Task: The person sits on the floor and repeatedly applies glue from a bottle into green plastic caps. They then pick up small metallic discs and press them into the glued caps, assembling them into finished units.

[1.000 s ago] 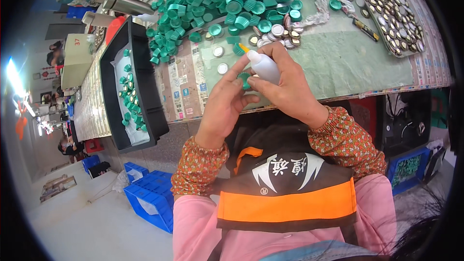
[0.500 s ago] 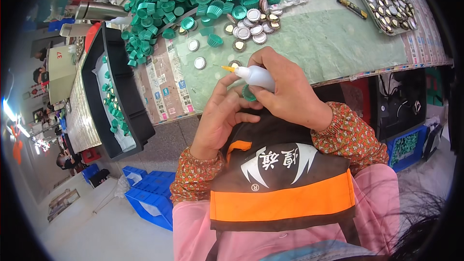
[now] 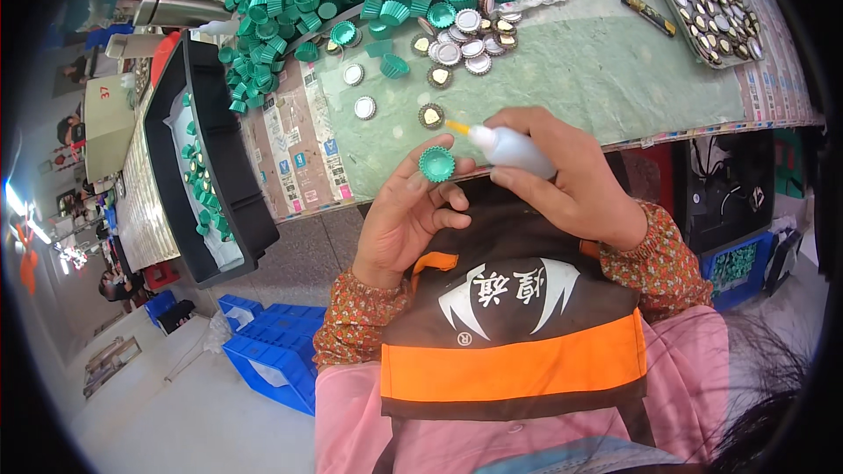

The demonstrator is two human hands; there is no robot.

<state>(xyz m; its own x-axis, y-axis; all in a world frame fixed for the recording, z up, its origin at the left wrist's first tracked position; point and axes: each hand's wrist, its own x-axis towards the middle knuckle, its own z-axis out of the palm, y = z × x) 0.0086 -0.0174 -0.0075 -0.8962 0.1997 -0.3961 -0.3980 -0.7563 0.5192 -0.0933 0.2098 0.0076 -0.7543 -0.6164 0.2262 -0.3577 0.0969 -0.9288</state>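
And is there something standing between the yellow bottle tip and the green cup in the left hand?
In this picture, a fingertip of the left hand shows between the yellow bottle tip and the green cup. Nothing visible covers the cup's open face.

Fluted green round cup (image 3: 436, 164), glossy, metallic-looking; translucent white squeeze bottle (image 3: 520, 153), smooth plastic; silvery cylindrical flask (image 3: 180, 10), shiny metal; black rectangular bin (image 3: 239, 184), matt plastic; floral-patterned sleeves (image 3: 362, 319), gathered cloth; pale-green sheet (image 3: 606, 79), matt, wrinkled.
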